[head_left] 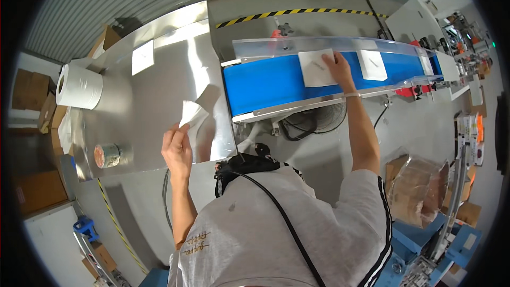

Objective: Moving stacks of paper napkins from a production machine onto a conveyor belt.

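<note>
Over the metal table my left hand (177,151) pinches a white packet (193,115) by its lower end. The packet stands tilted and casts a shadow on the shiny top. My right hand (338,68) is at the blue conveyor belt (260,86), fingers closed on the right edge of a flat, square white packet (316,69) with small dark print. Further right on the belt lies another white packet (373,65), and one more (425,64) is near the belt's far right end. A white sheet or packet (143,57) lies flat at the table's back.
A large white roll (79,86) and a round tape roll (107,155) stand on the left of the metal table (143,111). Clear guard rails (255,48) line the belt. Below it is a fan (319,119). A plastic-lined carton (417,191) stands at right.
</note>
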### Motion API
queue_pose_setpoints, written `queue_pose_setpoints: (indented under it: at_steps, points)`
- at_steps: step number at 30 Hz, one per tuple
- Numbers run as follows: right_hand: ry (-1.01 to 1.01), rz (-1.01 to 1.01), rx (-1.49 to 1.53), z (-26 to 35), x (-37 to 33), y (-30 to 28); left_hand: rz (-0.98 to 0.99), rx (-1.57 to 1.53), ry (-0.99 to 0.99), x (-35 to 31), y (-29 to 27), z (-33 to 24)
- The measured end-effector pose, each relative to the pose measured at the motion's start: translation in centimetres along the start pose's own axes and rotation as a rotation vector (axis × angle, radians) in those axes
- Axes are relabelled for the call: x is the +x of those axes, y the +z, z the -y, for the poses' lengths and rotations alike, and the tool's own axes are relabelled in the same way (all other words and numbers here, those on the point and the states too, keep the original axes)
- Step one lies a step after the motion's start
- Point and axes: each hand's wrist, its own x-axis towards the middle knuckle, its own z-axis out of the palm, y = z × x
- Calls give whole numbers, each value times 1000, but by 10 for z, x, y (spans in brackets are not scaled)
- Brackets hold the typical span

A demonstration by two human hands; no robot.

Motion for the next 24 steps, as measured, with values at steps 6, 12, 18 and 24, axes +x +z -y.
queue_pose_setpoints:
  at_steps: [6, 12, 18, 24]
  points:
    - [9, 59, -58, -3, 19, -25, 111, -93, 200, 16, 26, -49]
    - [-466, -398, -621, -5, 11, -43, 287, -238, 368, 35, 40, -96]
    - [-389, 615, 395, 93, -61, -2, 481, -469, 481, 59, 66, -143]
    - [115, 845, 983, 75, -80, 19, 621, -690, 116, 78, 94, -148]
